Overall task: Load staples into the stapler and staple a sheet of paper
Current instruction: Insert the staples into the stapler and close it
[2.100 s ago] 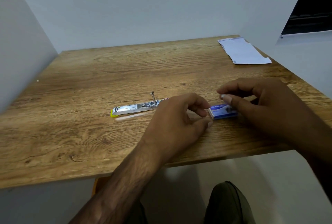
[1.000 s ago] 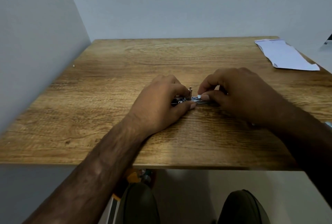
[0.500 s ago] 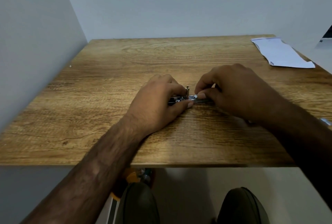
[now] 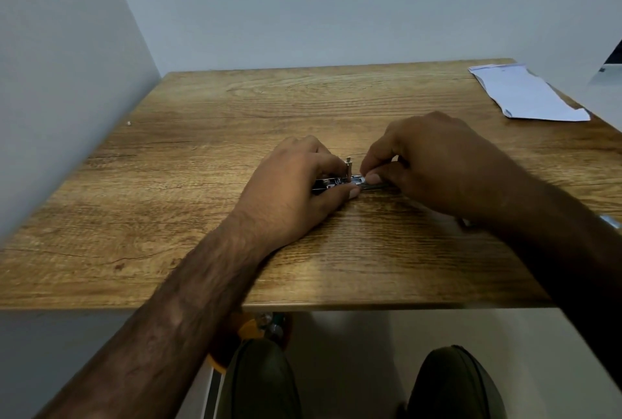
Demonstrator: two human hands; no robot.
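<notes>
A small metal stapler (image 4: 340, 182) lies open on the wooden table (image 4: 202, 156), mostly covered by both hands; a thin metal pin stands up from it. My left hand (image 4: 296, 190) grips its left part, thumb along the near side. My right hand (image 4: 434, 163) pinches a strip of staples (image 4: 358, 179) at the stapler's right end, thumb and forefinger closed on it. A folded white sheet of paper (image 4: 525, 95) lies at the table's far right corner.
Grey walls close the table in on the left and behind. A small bluish object (image 4: 611, 220) peeks out at the right edge behind my right forearm. My knees show below the table's front edge.
Two seconds ago my hands were at the blue staple box with the stapler lying free to the left. Now both hands are on the stapler; over the last second they have barely moved.
</notes>
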